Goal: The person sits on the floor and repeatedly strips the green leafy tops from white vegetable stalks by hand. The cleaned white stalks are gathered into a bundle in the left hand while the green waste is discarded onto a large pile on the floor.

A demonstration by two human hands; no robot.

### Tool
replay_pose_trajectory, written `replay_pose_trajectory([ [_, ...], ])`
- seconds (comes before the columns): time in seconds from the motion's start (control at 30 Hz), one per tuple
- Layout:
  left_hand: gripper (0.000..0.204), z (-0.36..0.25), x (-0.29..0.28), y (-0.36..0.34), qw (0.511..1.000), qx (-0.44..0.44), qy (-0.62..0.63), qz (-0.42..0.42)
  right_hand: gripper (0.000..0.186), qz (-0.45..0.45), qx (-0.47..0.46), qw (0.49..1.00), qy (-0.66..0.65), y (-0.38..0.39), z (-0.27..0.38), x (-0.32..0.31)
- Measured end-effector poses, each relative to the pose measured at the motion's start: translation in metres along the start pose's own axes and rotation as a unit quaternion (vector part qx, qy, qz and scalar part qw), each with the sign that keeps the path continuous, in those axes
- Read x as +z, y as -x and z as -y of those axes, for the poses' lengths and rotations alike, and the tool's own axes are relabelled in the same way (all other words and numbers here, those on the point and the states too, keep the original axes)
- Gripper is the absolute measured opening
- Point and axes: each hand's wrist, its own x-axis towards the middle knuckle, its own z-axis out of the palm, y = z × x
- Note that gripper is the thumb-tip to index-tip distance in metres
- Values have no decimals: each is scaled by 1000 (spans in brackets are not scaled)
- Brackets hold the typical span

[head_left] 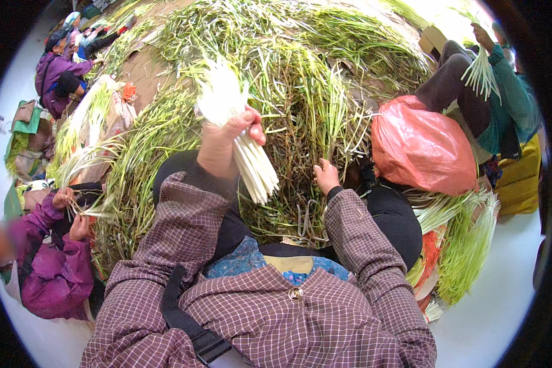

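Observation:
My left hand (232, 138) is wrapped round a thick bundle of white-stemmed green shoots (256, 167), held up above my lap. Its pale cut ends point down toward me, and its leafy tops look bright and washed out. Lower and to the right, my right hand (327, 176) is at the near edge of a big heap of loose green shoots (294, 98). Its fingers are curled in at the stalks, and whatever they grip is too small to make out. Brown, withered stalks and leaves (294, 211) lie between my knees.
A full red plastic bag (420, 147) stands by my right knee, with finished-looking shoots (472, 245) laid beside it. A person in purple (58, 264) works close on my left. Another in green (509, 98) holds shoots at the right. More people sit at the far left.

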Motion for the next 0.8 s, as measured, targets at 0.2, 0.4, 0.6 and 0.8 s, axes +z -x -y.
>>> replay_pose_trajectory([
  [0.2, 16, 4, -5, 4, 998, -43, 29, -42, 24, 140, 88, 985, 59, -1, 34, -3],
  [0.4, 18, 5, -2, 5, 997, -57, 13, -43, 20, 147, 13, 989, 2, 6, 65, -37],
  [0.6, 19, 5, 2, 6, 997, -58, 11, -45, 14, 131, -48, 947, -290, 36, 169, -110],
  [0.8, 19, 12, -1, 4, 998, -51, 5, -42, 16, 190, -24, 944, -269, 59, 169, -103],
])
